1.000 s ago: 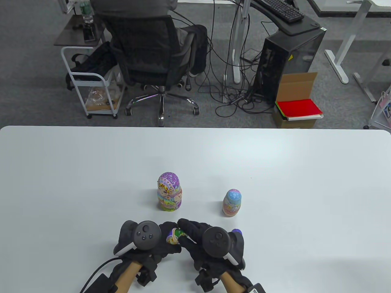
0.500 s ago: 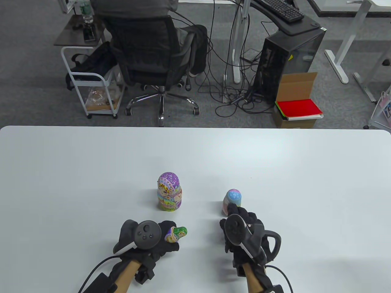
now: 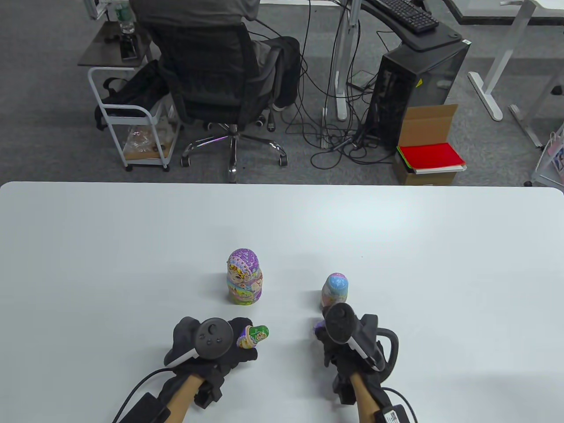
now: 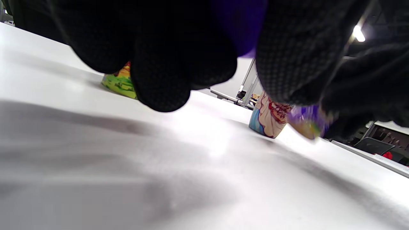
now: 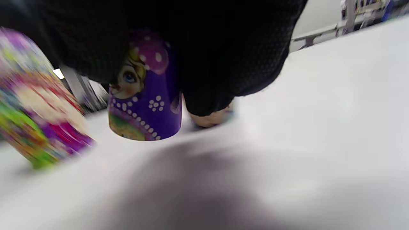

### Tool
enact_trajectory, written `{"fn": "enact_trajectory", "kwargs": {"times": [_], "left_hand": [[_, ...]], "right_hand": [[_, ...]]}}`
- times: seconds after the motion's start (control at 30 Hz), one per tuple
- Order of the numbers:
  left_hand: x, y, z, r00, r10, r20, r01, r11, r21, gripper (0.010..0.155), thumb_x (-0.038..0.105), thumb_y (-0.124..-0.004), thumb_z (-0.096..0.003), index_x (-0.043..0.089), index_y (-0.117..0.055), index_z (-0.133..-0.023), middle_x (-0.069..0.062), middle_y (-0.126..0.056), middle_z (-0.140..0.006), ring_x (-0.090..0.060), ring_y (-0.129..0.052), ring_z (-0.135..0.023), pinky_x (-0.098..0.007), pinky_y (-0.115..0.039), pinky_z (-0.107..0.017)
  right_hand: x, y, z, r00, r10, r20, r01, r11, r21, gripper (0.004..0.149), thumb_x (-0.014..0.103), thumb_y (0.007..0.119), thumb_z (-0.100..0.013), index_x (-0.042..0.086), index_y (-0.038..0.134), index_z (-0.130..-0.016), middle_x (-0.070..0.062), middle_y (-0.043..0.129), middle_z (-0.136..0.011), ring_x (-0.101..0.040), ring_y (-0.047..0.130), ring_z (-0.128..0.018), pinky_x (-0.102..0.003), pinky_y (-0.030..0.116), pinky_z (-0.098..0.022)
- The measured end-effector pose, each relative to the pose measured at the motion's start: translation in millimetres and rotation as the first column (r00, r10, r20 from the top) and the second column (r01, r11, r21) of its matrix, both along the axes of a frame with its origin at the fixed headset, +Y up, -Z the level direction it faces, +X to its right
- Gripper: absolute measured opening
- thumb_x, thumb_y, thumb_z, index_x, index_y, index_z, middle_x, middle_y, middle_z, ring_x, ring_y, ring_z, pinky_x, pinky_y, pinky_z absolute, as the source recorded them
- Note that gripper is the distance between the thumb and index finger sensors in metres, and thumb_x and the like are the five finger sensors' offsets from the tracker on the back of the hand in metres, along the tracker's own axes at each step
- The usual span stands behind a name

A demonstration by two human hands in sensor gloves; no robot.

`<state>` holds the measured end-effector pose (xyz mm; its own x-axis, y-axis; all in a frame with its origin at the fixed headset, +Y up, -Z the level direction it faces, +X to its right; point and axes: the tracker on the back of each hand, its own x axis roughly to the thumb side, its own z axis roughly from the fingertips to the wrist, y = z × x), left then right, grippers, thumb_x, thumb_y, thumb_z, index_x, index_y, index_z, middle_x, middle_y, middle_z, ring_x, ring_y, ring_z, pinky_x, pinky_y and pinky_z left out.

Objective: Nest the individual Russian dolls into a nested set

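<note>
My left hand (image 3: 241,338) grips a small green doll (image 3: 256,335) lying on its side, low over the white table (image 3: 132,246). My right hand (image 3: 325,331) pinches a small purple doll (image 5: 145,99) upright, its base at or just above the table; only a purple edge of it (image 3: 318,327) shows in the table view. A large purple-headed doll (image 3: 244,282) stands in the middle. A pink doll with a blue head (image 3: 335,288) stands just beyond my right hand. The tracker hides my right fingers in the table view.
The table's far edge (image 3: 282,184) runs across the middle of the table view. Beyond it are an office chair (image 3: 216,83), a computer tower (image 3: 410,92) and a cardboard box (image 3: 429,150) on the floor.
My right hand left the green doll, swung right toward the pink doll, then drew back a little. It holds the small purple doll. My left hand stayed in place.
</note>
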<state>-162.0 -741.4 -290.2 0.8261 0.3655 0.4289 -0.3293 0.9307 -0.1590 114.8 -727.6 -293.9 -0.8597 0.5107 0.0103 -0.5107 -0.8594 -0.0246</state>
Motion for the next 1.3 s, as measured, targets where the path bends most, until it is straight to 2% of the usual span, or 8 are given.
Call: {"fn": "enact_trajectory", "kwargs": {"times": [0.07,0.1,0.13,0.27,0.5,0.87,1.3], "left_hand": [[1,-2,-2,1.0,-0.005,-0.004,0.005,1.0,-0.006,0.072,0.048,-0.094,-0.0408,0.006,-0.077,-0.097,-0.003,-0.098,-0.072,-0.027,-0.101,-0.064,-0.059,-0.08,-0.055],[2,-3,-2,1.0,-0.009,-0.002,0.009,1.0,-0.009,0.072,0.048,-0.094,-0.0408,0.006,-0.077,-0.097,-0.003,-0.098,-0.072,-0.027,-0.101,-0.064,-0.059,-0.08,-0.055],[3,-4,-2,1.0,-0.015,0.003,0.015,1.0,-0.009,0.072,0.048,-0.094,-0.0408,0.006,-0.077,-0.097,-0.004,-0.098,-0.072,-0.027,-0.101,-0.064,-0.059,-0.08,-0.055],[6,-4,-1,1.0,-0.02,0.018,0.02,1.0,-0.007,0.072,0.048,-0.094,-0.0409,0.006,-0.077,-0.097,-0.003,-0.098,-0.072,-0.027,-0.101,-0.064,-0.059,-0.08,-0.056],[13,-2,2,0.999,-0.023,0.044,0.023,1.0,-0.001,0.072,0.049,-0.094,-0.0409,0.007,-0.077,-0.097,-0.003,-0.098,-0.072,-0.027,-0.101,-0.064,-0.059,-0.08,-0.056],[14,-4,2,0.998,-0.025,0.056,0.025,1.0,0.004,0.072,0.048,-0.094,-0.0408,0.006,-0.077,-0.096,-0.004,-0.098,-0.072,-0.027,-0.101,-0.064,-0.059,-0.08,-0.055],[12,-2,0,0.994,0.046,0.103,-0.038,0.996,-0.083,0.072,0.048,-0.093,-0.0414,0.003,-0.078,-0.095,-0.005,-0.099,-0.07,-0.028,-0.102,-0.062,-0.059,-0.08,-0.055]], "right_hand": [[-7,-2,2,0.962,-0.26,-0.088,0.258,0.966,-0.035,0.058,0.044,0.084,-0.04,0.024,0.073,-0.094,-0.008,0.083,-0.093,-0.025,0.1,-0.069,-0.042,0.086,-0.057],[-12,-3,4,0.925,-0.358,-0.13,0.351,0.934,-0.072,0.058,0.044,0.084,-0.041,0.024,0.072,-0.094,-0.007,0.082,-0.093,-0.026,0.1,-0.07,-0.042,0.085,-0.058],[-17,-3,5,0.908,-0.391,-0.151,0.383,0.92,-0.082,0.058,0.044,0.084,-0.041,0.023,0.072,-0.095,-0.008,0.082,-0.094,-0.026,0.099,-0.07,-0.042,0.085,-0.057],[-31,-2,10,0.938,-0.294,-0.184,0.294,0.955,-0.031,0.059,0.048,0.082,-0.04,0.026,0.071,-0.094,-0.004,0.084,-0.092,-0.021,0.102,-0.068,-0.038,0.088,-0.056],[-47,-8,13,0.917,-0.318,-0.239,0.309,0.948,-0.075,0.059,0.047,0.082,-0.041,0.026,0.071,-0.094,-0.004,0.083,-0.093,-0.021,0.101,-0.069,-0.039,0.087,-0.057],[-51,-10,14,0.915,-0.323,-0.24,0.312,0.946,-0.086,0.058,0.047,0.082,-0.041,0.025,0.072,-0.094,-0.005,0.084,-0.092,-0.022,0.101,-0.068,-0.039,0.087,-0.056],[-48,-8,13,0.885,-0.393,-0.25,0.379,0.919,-0.105,0.057,0.042,0.085,-0.04,0.022,0.075,-0.092,-0.009,0.085,-0.09,-0.022,0.104,-0.065,-0.039,0.09,-0.054]]}}
